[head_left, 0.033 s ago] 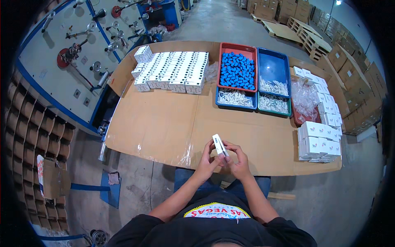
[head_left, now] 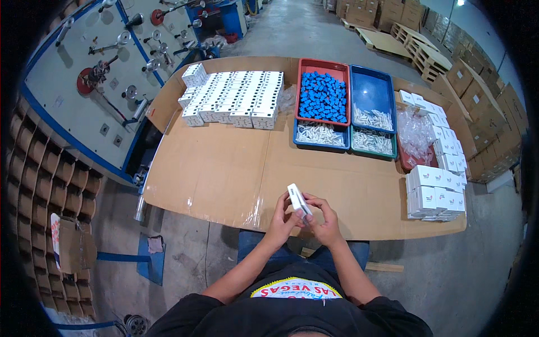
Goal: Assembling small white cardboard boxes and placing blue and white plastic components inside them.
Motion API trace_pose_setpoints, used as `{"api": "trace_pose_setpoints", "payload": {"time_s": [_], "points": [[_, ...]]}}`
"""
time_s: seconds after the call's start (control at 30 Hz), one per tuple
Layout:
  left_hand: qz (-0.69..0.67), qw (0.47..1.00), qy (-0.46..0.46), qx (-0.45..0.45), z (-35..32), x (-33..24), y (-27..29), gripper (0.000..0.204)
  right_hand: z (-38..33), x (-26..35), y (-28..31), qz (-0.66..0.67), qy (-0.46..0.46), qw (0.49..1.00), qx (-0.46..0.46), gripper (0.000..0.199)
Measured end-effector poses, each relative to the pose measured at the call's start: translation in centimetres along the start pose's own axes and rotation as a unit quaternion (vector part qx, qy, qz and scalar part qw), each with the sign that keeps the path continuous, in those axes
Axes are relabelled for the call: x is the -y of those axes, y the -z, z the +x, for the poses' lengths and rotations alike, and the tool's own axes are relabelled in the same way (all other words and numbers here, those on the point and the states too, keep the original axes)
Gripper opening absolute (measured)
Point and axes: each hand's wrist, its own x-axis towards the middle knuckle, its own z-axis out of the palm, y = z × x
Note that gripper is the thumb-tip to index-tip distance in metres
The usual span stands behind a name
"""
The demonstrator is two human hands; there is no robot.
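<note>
Both hands grip one small white box over the near edge of the cardboard-covered table. My left hand holds its left side, with the thumb near its lower end. My right hand closes on the lower right side of the same box. The box is tilted, and a darker gap or edge shows along its right side; what is inside cannot be made out. Part of the box is hidden behind my fingers.
Rows of white boxes stand at the back left. A red tray of blue pieces and a blue tray of white tubes sit behind, above two more trays. Plastic bags and stacked white boxes line the right.
The white box has tipped slightly, its upper end shifting a little to the left. Both hands stay on it in nearly the same place.
</note>
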Motion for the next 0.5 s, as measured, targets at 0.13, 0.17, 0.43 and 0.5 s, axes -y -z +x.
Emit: {"api": "trace_pose_setpoints", "payload": {"time_s": [0.13, 0.17, 0.43, 0.5], "points": [[-0.085, 0.991, 0.051, -0.092, 0.3, 1.5, 0.1, 0.060, 0.1, 0.9, 0.0, -0.056, 0.043, 0.997, 0.016, 0.046], [-0.091, 0.989, 0.025, -0.115, 0.9, 1.5, -0.1, 0.056, 0.3, 0.9, 0.0, -0.055, 0.062, 0.996, 0.014, 0.049], [-0.151, 0.977, 0.083, -0.128, 2.4, -1.6, -2.2, 0.048, 0.7, 0.6, 0.4, -0.065, 0.066, 0.996, -0.003, 0.049], [-0.136, 0.979, 0.090, -0.121, 1.9, -0.9, -2.3, 0.052, 0.4, -0.2, 0.5, -0.045, 0.049, 0.998, -0.004, 0.050]]}}
